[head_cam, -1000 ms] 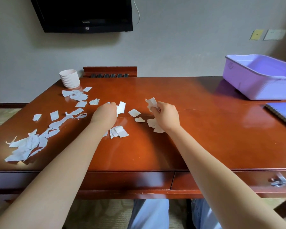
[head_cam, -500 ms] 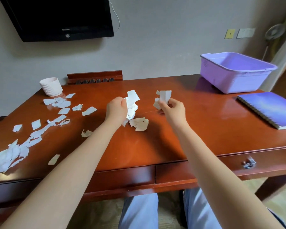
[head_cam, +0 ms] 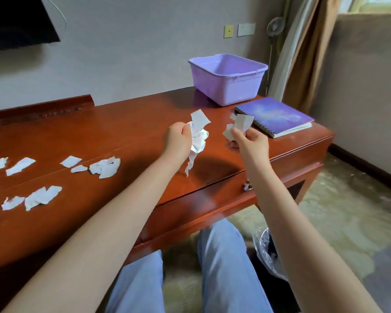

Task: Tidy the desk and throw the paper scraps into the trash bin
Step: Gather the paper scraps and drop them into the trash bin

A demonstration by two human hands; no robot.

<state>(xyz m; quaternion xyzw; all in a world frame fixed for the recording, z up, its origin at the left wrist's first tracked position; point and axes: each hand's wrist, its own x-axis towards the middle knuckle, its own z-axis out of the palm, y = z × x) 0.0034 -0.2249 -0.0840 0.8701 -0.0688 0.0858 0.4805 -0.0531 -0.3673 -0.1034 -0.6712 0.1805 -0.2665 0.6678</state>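
My left hand (head_cam: 178, 138) is closed around a bunch of white paper scraps (head_cam: 198, 134), held above the right part of the red-brown wooden desk (head_cam: 127, 129). My right hand (head_cam: 250, 141) pinches a smaller bunch of scraps (head_cam: 239, 125) just in front of a notebook. Several more scraps (head_cam: 105, 167) lie loose on the desk's left half. On the floor under my right forearm, a trash bin with a clear plastic liner (head_cam: 265, 251) shows partly; my arm hides most of it.
A purple plastic tub (head_cam: 227, 80) stands at the desk's far right, with a purple spiral notebook (head_cam: 274, 115) in front of it. A drawer handle (head_cam: 247, 186) sticks out below the desk edge. My knees in blue jeans are under the desk. Carpet and a curtain lie to the right.
Both hands lifted off the desk with scraps in them and moved right, toward the desk's right end. My view swung right and down, and the trash bin came into sight.
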